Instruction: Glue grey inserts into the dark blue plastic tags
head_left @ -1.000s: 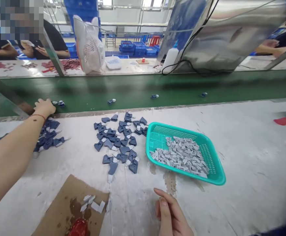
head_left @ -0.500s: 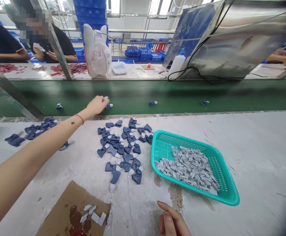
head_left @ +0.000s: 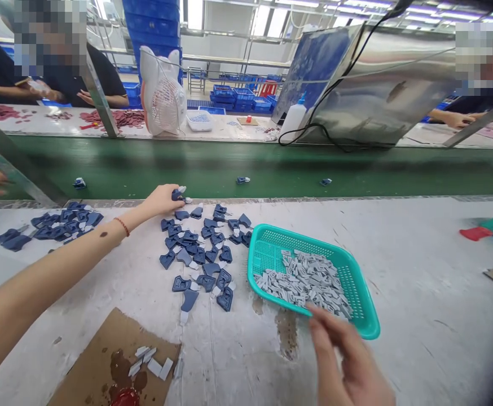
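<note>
My left hand [head_left: 167, 198] is closed around a navy blue plastic piece [head_left: 176, 195] with a pale grey tip, at the near edge of the green belt. A second pale tip shows just below its fingers; whether the hand holds that piece too is unclear. Just in front lies a loose group of similar navy pieces [head_left: 210, 268], many with pale tips. My right hand [head_left: 348, 361], blurred, is over the near rim of a teal basket [head_left: 367, 304]. Its thumb and index finger are slightly apart, with nothing visible between them. Small grey plastic parts [head_left: 309, 282] fill much of the basket.
Cardboard [head_left: 89, 355] at the front left carries pale parts and a wet red-brown patch. More navy pieces [head_left: 60, 223] lie left. The green belt [head_left: 280, 163] carries spaced pieces. Beyond are a fan [head_left: 164, 93], a bottle [head_left: 293, 118] and a metal housing [head_left: 369, 90]. Co-workers sit across.
My left hand has come back from over the belt to its near edge, with a navy piece now visible in it. My right hand has moved forward to the basket. The view has turned right.
</note>
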Demonstrator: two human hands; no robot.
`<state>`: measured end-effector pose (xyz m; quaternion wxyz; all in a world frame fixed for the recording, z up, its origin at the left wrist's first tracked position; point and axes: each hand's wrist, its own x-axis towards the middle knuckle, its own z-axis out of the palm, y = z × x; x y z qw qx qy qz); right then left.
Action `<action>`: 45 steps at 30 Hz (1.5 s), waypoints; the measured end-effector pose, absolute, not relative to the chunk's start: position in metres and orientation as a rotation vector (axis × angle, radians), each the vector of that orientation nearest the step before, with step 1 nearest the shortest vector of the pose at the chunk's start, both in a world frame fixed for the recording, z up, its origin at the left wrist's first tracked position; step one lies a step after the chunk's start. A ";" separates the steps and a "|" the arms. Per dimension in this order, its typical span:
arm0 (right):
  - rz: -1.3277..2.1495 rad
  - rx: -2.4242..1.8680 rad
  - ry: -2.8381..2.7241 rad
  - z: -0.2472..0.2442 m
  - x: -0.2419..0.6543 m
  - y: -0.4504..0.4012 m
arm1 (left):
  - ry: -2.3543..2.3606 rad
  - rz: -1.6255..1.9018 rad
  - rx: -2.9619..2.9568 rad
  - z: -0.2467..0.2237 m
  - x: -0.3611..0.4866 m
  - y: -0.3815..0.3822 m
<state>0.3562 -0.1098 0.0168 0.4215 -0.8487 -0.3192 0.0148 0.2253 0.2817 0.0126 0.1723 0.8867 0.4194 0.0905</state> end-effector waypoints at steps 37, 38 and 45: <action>0.108 -2.011 -1.454 0.057 0.379 -0.036 | 0.649 0.360 0.871 0.053 0.143 0.033; 0.106 -2.045 -1.455 0.054 0.388 -0.034 | 0.660 0.361 0.873 0.051 0.141 0.031; 0.218 -2.179 -1.574 0.038 0.425 -0.032 | 0.793 0.381 1.162 0.039 0.136 0.064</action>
